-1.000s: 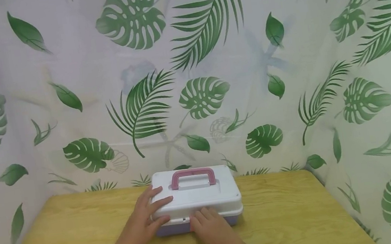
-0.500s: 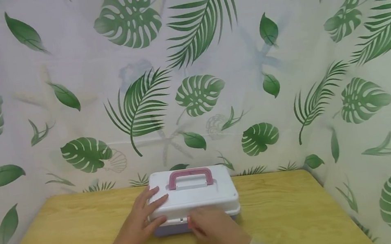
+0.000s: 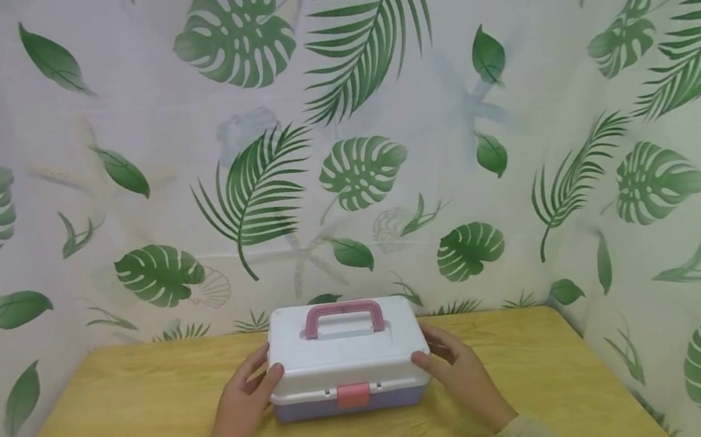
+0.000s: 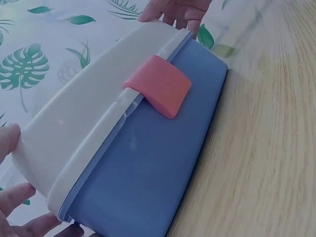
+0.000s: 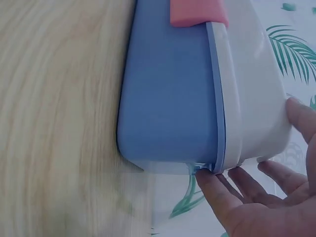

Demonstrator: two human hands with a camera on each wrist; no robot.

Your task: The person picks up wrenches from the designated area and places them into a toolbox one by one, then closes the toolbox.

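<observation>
A plastic toolbox (image 3: 342, 356) with a white lid and a blue-purple base rests on the table, its lid down. The pink handle (image 3: 342, 309) stands up on the lid. At the front, the pink latch (image 4: 160, 86) lies folded down over the seam between lid and base. My left hand (image 3: 242, 402) grips the box's left end, thumb on the lid's front corner and fingers along the side. At the right end, my right hand (image 3: 468, 380) holds it the same way; its fingertips touch the end under the lid rim in the right wrist view.
The wooden table (image 3: 132, 424) extends to both sides of the box and in front of it. Behind the table hangs a white cloth (image 3: 395, 257) printed with green leaves, which also covers both sides.
My right hand has left the front latch and moved right to the box's right end. My left hand has shifted from the lid top down to the left end. The latch now shows fully.
</observation>
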